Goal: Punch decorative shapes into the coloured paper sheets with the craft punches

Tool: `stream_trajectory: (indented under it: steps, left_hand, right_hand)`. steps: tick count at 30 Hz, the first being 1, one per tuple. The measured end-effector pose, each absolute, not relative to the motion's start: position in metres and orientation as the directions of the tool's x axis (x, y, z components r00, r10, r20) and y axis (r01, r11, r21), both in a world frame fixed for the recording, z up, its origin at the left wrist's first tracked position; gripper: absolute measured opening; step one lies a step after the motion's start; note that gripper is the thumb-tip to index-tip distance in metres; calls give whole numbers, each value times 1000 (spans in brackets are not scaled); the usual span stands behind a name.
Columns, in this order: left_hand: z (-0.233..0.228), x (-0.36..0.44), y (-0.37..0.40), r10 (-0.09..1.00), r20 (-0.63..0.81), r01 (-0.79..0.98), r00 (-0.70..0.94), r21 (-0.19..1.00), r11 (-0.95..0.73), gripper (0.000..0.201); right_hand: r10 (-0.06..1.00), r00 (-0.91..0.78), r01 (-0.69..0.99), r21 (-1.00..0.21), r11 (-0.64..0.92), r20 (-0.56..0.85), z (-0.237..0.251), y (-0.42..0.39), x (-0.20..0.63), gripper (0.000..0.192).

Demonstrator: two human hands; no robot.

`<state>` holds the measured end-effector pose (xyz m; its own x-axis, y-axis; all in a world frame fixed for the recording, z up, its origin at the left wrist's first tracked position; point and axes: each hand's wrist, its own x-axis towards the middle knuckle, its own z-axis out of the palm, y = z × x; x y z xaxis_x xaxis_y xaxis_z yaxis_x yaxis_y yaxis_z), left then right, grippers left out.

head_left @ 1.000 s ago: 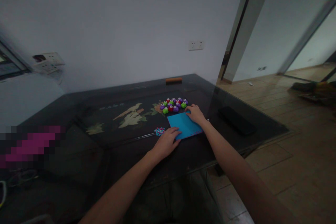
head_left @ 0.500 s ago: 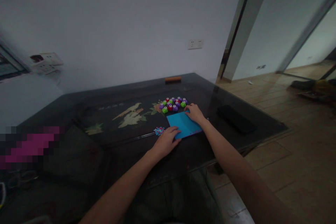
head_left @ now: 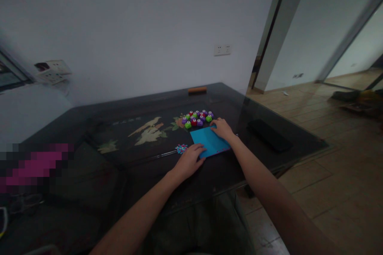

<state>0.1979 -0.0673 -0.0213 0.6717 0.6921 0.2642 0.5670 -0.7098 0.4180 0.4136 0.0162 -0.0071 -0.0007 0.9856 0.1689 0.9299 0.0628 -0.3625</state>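
Note:
A flat blue square sheet [head_left: 212, 140] with a pinkish-purple lower edge lies on the dark table [head_left: 167, 107]; whether it is paper or a thin board I cannot tell. My left hand [head_left: 190, 160] rests at its near left corner, fingers stretched over the edge and thumb apart. At the far right edge is my right hand [head_left: 223, 129], fingers loosely bent and touching the sheet. Small pink and blue bits [head_left: 181, 149] are heaped just left of my left hand. Beyond the sheet stand several green, red and purple toy pieces with eye-like tops [head_left: 197, 118].
A long black case-like object [head_left: 269, 135] lies on the table to the right. Near the back edge sits a brown cylinder [head_left: 197, 90]. A blurred magenta shape [head_left: 37, 165] is at the left. The wall carries a socket plate [head_left: 222, 50].
Both hands and the sheet stay in almost the same place. My left thumb has shifted very slightly.

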Motion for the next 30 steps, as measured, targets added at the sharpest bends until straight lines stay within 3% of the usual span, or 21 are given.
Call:
stream_trajectory:
  steps: [30]
  left_hand:
    - [-22,197,-65,661,285,532,695,415,-738,32]
  right_hand:
    - [986,-23,930,-359,82,166,-11,24,422,19]
